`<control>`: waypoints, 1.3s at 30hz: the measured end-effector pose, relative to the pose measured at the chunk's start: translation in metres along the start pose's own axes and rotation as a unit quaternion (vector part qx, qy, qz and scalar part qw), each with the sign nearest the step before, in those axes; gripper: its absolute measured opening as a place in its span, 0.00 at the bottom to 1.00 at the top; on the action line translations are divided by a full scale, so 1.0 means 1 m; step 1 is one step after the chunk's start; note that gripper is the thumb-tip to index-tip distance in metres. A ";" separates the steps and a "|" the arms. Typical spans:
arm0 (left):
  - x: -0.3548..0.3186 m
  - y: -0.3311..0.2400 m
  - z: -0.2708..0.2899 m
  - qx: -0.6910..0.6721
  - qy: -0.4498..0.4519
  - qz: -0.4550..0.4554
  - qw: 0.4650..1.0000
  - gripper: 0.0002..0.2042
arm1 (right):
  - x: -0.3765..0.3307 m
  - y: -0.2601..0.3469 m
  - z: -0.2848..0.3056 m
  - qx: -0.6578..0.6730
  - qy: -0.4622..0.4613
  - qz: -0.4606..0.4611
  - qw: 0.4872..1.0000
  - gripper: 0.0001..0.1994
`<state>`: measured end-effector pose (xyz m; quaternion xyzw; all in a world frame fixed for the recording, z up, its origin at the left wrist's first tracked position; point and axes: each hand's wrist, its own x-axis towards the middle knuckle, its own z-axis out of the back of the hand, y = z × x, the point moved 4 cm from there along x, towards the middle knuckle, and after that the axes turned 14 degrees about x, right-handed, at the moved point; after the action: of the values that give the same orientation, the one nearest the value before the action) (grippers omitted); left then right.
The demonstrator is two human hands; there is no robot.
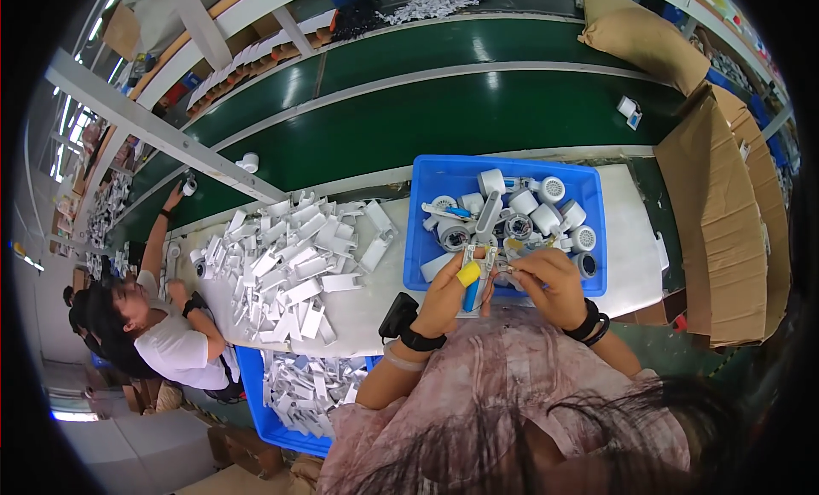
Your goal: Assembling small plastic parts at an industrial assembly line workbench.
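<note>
Left of the blue bin (426, 175), a co-worker (166, 337) reaches toward the green conveyor (444, 119), and white plastic parts (286, 260) lie heaped within arm's reach. At the bin's near edge, the left hand (448, 294), yellow-capped thumb up, grasps a white-and-blue handle piece (474, 277), steadying it. The right hand (556, 283) pinches something small beside it; I cannot tell what.

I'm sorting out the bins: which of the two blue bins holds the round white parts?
The blue bin on the white table, just beyond both hands, holds round white parts. The other blue bin, lower left beside the person, holds flat white pieces.
</note>
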<state>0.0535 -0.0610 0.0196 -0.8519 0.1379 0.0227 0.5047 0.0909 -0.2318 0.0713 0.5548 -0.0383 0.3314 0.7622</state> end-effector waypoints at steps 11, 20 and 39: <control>0.002 0.000 -0.008 0.006 -0.018 0.014 1.000 0.18 | -0.004 0.001 0.002 0.047 -0.080 -0.009 0.996 0.10; 0.007 -0.001 -0.019 0.038 0.026 -0.006 0.999 0.20 | -0.001 0.003 0.004 0.019 -0.077 0.043 0.996 0.10; 0.005 -0.015 -0.032 0.243 0.037 -0.074 0.966 0.22 | 0.001 0.005 0.009 0.014 -0.076 0.109 0.991 0.09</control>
<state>0.0588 -0.0831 0.0475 -0.7117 0.0946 -0.0807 0.6914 0.0917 -0.2383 0.0791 0.5817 -0.1518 0.3695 0.7086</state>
